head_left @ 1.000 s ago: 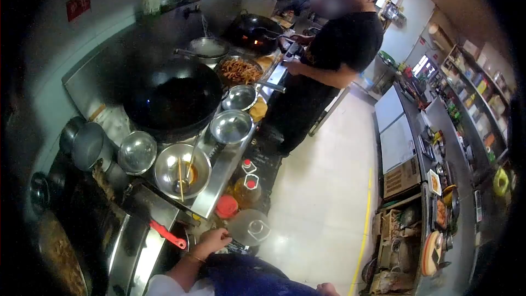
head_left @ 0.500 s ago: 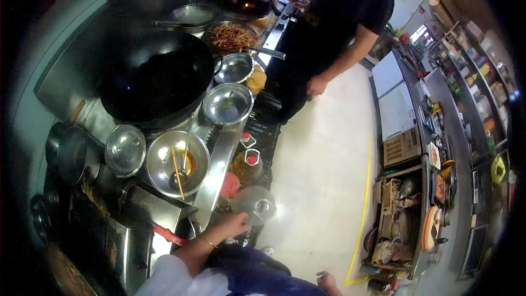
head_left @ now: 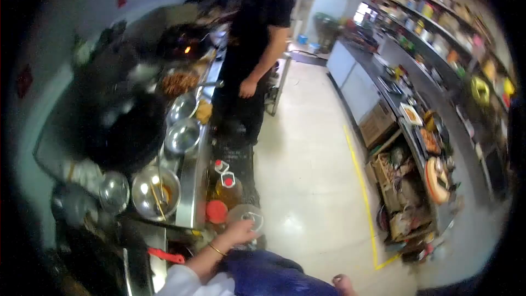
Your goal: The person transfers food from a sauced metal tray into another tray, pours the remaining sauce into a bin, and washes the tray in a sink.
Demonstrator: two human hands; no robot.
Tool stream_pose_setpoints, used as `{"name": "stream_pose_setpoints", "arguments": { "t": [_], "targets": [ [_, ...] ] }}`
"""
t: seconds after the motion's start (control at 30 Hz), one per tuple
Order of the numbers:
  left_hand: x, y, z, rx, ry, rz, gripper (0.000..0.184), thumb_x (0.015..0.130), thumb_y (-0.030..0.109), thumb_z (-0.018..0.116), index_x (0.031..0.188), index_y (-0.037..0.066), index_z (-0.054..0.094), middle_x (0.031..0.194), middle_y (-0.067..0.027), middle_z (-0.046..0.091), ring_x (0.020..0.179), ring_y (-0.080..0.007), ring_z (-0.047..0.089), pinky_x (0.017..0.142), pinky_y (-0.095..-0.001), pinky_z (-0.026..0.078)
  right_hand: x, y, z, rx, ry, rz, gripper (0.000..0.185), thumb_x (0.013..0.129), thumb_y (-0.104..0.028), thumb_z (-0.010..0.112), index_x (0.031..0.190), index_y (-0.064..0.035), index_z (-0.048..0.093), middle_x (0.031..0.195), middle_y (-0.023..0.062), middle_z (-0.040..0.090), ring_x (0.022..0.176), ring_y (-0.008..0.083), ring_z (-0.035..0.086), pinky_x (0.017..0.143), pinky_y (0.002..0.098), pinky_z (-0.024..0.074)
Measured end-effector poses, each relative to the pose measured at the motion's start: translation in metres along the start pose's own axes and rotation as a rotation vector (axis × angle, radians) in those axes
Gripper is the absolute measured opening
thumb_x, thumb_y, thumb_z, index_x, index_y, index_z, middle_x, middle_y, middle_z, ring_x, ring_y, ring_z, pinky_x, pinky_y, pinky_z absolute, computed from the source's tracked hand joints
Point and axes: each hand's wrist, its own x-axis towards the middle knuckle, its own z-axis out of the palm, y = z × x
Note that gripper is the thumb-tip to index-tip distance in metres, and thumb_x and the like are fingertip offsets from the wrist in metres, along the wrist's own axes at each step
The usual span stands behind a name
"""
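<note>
My left hand [head_left: 240, 232], with a thin gold bracelet on its wrist, hangs low in front of me with the fingers curled in; I see nothing in them. It overlaps the translucent plastic jug [head_left: 256, 212] below it in view; whether they touch, I cannot tell. Beside the jug are a red lid [head_left: 216, 211] and bottles with red caps, one a bottle of yellowish liquid [head_left: 227, 191]. At the bottom edge shows part of my right hand [head_left: 343, 284], blurred, its fingers mostly hidden. A red handle [head_left: 166, 255] lies left of my left forearm.
Along the left counter stand a large black wok [head_left: 123, 131], a steel bowl [head_left: 143, 189] with chopsticks and a ladle, more steel bowls [head_left: 183, 136] and fried food [head_left: 179, 82]. A person in black [head_left: 257, 38] stands ahead at the stove. Pale floor [head_left: 301, 175] and shelves lie right.
The view has swung, so the counter and the other person appear farther left. My left hand now overlaps the jug's top in view. My right hand has shifted slightly right.
</note>
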Motion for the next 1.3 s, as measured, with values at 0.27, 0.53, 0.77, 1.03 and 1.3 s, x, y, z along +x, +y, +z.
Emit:
{"name": "stream_pose_setpoints", "arguments": {
  "t": [0.27,0.53,0.77,1.03,1.3],
  "targets": [
    [0.016,0.078,0.062,0.379,-0.104,-0.009,0.05,0.078,0.05,0.06,0.107,0.009,0.063,0.096,-0.0162,0.065,0.093,-0.0314,0.062,0.079,-0.0391,0.048,0.0,0.158,0.053,-0.059,-0.126,0.386,0.046,0.068,-0.046,0.068,0.091,-0.0066,0.068,0.094,0.017,0.065,0.088,0.0311,0.062,0.079,0.0395,0.0489],
    [0.053,0.215,0.125,0.438,-0.311,-0.018,0.045,0.076,0.048,0.063,0.103,0.013,0.066,0.081,-0.0072,0.069,0.071,-0.0173,0.067,0.071,-0.03,0.051,-0.092,0.211,0.048,0.306,0.073,0.632,0.028,0.066,-0.026,0.06,0.08,-0.003,0.068,0.09,0.0219,0.064,0.084,0.0373,0.061,0.073,0.043,0.0492],
    [0.118,0.273,0.2,0.518,-0.368,0.161,0.047,0.074,0.047,0.065,0.105,0.012,0.065,0.09,-0.0126,0.068,0.089,-0.0272,0.064,0.08,-0.0356,0.049,-0.14,0.277,0.079,0.487,0.012,0.841,0.044,0.07,-0.039,0.056,0.085,0.0011,0.066,0.077,0.0211,0.065,0.077,0.0353,0.064,0.072,0.0392,0.0515],
    [0.224,0.169,0.258,0.645,-0.651,-0.037,0.044,0.076,0.042,0.063,0.106,0.008,0.064,0.094,-0.0183,0.066,0.09,-0.0294,0.063,0.081,-0.0374,0.049,-0.12,0.285,0.109,0.616,0.14,0.866,0.051,0.072,-0.043,0.059,0.106,-0.0047,0.065,0.105,0.0199,0.063,0.099,0.0324,0.06,0.087,0.0384,0.0471],
    [0.336,0.142,0.278,0.455,-0.72,-0.288,0.038,0.079,0.038,0.059,0.098,0.006,0.064,0.091,-0.0152,0.065,0.08,-0.0278,0.063,0.077,-0.0374,0.05,-0.057,0.314,0.091,0.433,-0.08,0.704,0.038,0.077,-0.039,0.059,0.097,-0.008,0.066,0.096,0.0184,0.065,0.084,0.031,0.063,0.076,0.0396,0.0492]
  ]
}}
